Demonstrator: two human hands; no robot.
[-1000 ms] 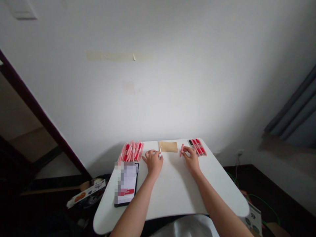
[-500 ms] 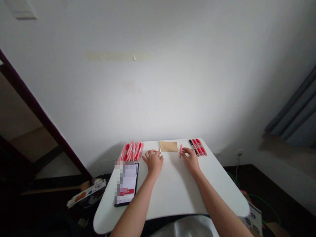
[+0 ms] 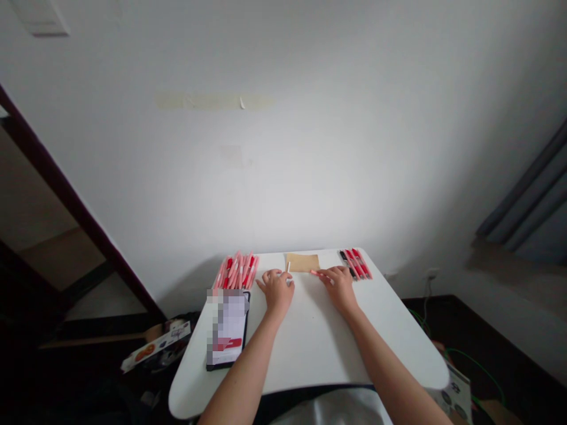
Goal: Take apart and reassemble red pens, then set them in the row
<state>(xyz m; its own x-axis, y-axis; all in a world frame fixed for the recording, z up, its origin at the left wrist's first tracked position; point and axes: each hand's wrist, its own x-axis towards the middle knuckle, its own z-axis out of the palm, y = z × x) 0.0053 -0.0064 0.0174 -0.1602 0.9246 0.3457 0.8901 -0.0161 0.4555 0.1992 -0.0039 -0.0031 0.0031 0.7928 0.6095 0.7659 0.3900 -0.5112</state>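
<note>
Pink tube (image 3: pixel 315 273), pinched in right hand (image 3: pixel 340 288), lower centre, has turned sideways, now facing left hand (image 3: pixel 279 291) gripping white stick (image 3: pixel 289 267).

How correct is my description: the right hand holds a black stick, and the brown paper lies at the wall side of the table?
One thing is wrong: the stick in the right hand is pink, as the head view shows. The brown paper does lie at the wall side of the table.
</note>
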